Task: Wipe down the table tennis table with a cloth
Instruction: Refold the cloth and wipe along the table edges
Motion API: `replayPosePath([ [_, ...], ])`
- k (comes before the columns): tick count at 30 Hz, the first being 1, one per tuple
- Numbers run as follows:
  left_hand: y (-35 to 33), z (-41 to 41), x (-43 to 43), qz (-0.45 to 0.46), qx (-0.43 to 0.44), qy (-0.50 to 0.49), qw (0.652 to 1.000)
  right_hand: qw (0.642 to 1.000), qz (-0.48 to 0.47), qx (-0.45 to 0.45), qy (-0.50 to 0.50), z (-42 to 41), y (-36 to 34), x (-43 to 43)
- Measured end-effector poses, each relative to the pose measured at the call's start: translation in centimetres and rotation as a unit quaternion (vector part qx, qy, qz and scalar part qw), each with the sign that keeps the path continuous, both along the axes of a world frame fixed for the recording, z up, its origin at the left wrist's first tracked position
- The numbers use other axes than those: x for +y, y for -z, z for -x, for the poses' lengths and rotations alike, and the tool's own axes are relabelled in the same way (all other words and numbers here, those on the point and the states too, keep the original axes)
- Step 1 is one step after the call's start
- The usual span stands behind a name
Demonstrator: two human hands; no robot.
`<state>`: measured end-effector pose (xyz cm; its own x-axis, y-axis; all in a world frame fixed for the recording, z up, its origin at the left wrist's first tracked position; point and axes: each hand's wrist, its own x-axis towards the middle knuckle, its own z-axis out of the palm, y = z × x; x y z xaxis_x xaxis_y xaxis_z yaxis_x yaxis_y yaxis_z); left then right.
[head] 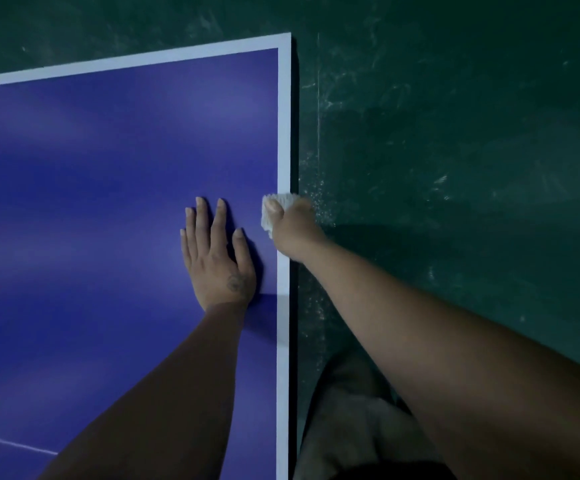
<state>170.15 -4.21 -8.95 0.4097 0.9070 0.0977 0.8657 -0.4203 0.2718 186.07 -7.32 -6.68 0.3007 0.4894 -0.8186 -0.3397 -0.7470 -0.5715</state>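
Note:
The blue table tennis table [108,202] fills the left of the view, with a white border line along its far and right edges. My left hand [217,258] lies flat on the blue surface near the right edge, fingers straight and spread. My right hand [293,226] grips a small white cloth [270,211] and holds it against the table's right edge, over the white line. The thumb lies on top of the cloth; the other fingers are hidden over the table's side.
The dark green floor [454,168] lies to the right of and beyond the table, with pale scuffs and specks near the table's edge. My own legs in dark clothing [350,427] stand beside the table at the bottom. A thin white line [11,443] crosses the table's lower left.

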Motion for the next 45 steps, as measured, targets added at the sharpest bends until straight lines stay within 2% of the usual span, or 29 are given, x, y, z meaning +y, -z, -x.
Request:
replayPosePath([
  [5,-0.2,-0.1,-0.1,-0.005,-0.008,-0.002,1.0,0.998,-0.056,-0.033,0.009,2.4,0.6,-2.0],
  [9,-0.2,-0.2,0.0,-0.005,-0.004,-0.006,1.0,0.999,-0.018,-0.044,-0.016,4.8,-0.3,-4.3],
  [14,-0.4,-0.3,0.0,-0.002,-0.004,-0.002,1.0,0.994,-0.094,-0.059,0.017,-1.3,0.0,2.0],
  [17,-0.4,-0.3,0.0,0.002,-0.001,-0.004,1.0,0.994,-0.085,-0.062,0.006,-5.6,0.4,6.1],
  [21,-0.5,-0.5,0.0,0.004,-0.001,-0.002,1.0,0.992,-0.106,-0.064,0.018,-3.7,-0.3,3.8],
  [26,-0.4,-0.1,0.1,-0.001,0.001,0.004,1.0,0.998,-0.017,-0.037,-0.055,-0.9,-0.9,0.4],
  [31,0.0,-0.1,0.0,0.0,0.007,-0.003,1.0,0.992,-0.101,-0.07,-0.031,-6.2,-0.3,6.1],
  [34,0.2,-0.1,0.2,-0.005,0.017,0.008,1.0,0.993,-0.093,-0.077,-0.015,-10.0,0.2,10.0],
  [37,0.6,0.3,0.2,-0.007,0.038,-0.004,0.999,0.988,-0.122,-0.094,-0.002,-9.0,0.1,7.9],
  [42,0.2,-0.5,0.1,0.007,0.097,-0.017,0.995,0.996,-0.035,-0.04,-0.067,-4.6,-0.2,3.5],
  [45,-0.4,-3.8,2.3,0.066,0.093,-0.117,0.987,0.997,0.005,-0.051,-0.064,-6.6,-0.3,6.2],
])
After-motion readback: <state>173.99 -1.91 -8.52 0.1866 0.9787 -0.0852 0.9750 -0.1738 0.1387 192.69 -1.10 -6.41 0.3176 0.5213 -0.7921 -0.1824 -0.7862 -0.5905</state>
